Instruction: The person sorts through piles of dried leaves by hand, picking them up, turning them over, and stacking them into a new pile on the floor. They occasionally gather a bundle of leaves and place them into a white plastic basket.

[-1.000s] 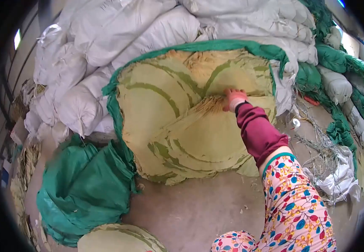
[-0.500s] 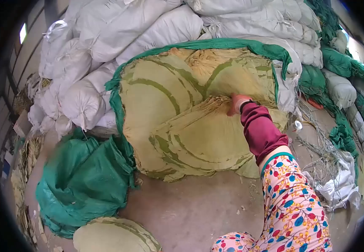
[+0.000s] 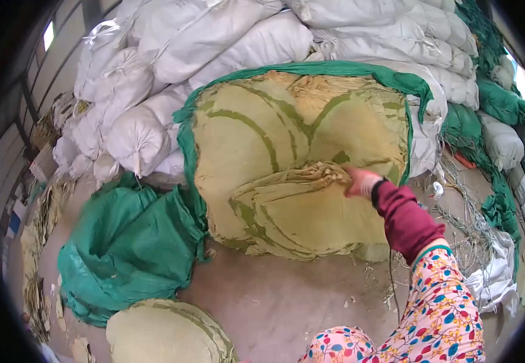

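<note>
My right hand (image 3: 360,181), in a maroon sleeve cuff, is closed on the gathered edge of a stack of large pale green leaves (image 3: 299,212). That stack lies at the front of a big pile of flat leaves (image 3: 238,139), which rests on open green cloth (image 3: 311,68) with its edge around the back and sides. The gathered edge is bunched and brownish beside my fingers. My left hand is not visible; only a patterned garment shows at the bottom edge.
Crumpled green cloth (image 3: 129,248) lies at the left, with another leaf stack (image 3: 162,336) in front of it. White sacks (image 3: 238,48) are piled behind. Dry stalks (image 3: 465,224) and a white sheet (image 3: 494,275) lie on the floor at the right.
My right hand has moved slightly right and toward me, drawing the gathered leaf edge with it. The view has shifted a little, and a thin dark cord now shows below my sleeve.
</note>
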